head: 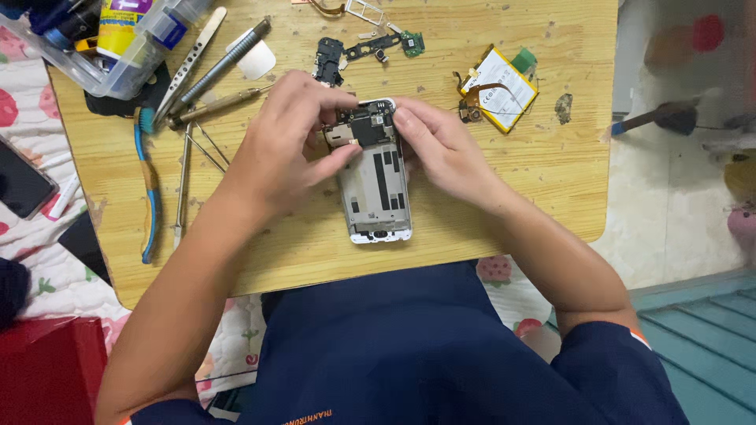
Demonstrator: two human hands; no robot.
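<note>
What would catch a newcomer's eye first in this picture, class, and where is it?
First, the opened phone at the middle of the wooden table, with the left hand and right hand pinching at its top end. Next, the battery lying to the right, and the tools fanned out at upper left beside a blue toothbrush.

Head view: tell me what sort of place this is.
Probably a home phone-repair spot: a low wooden table set over a strawberry-print quilt, an opened white phone frame under both hands, scattered metal tweezers.
</note>
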